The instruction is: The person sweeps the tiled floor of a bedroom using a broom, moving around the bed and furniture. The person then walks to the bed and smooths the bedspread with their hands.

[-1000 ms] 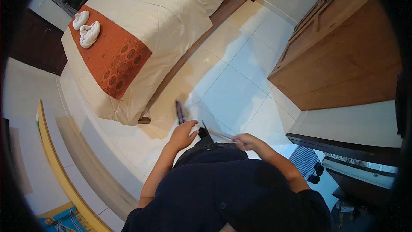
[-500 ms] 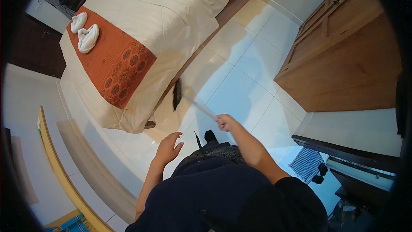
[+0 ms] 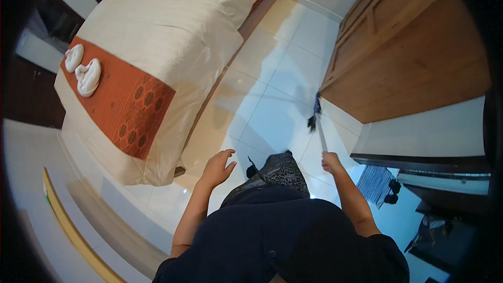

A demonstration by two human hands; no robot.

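Broom (image 3: 323,140) by the wardrobe's (image 3: 408,68) foot, floor work apparently under way

Closest to the person's body, the left hand (image 3: 216,169) hangs in the air, fingers loosely spread, grasping nothing. The right hand (image 3: 331,162) is wrapped around the broom's pale handle, which slants out over the tiled floor (image 3: 272,118) to a dark bristle head (image 3: 313,118). That head is just beside the wardrobe's near bottom corner; whether it presses on the tiles I can't make out.

I'd call the job partway through: the broom is out and in use, not put away. How much of the floor is done doesn't show from here, and the strip running back between bed (image 3: 157,26) and wardrobe may well be left.

Farther off, the bed itself looks finished: its cover is spread, an orange runner (image 3: 112,91) lies across its foot end, and two rolled white towels (image 3: 88,77) rest toward the runner's end away from the broom.
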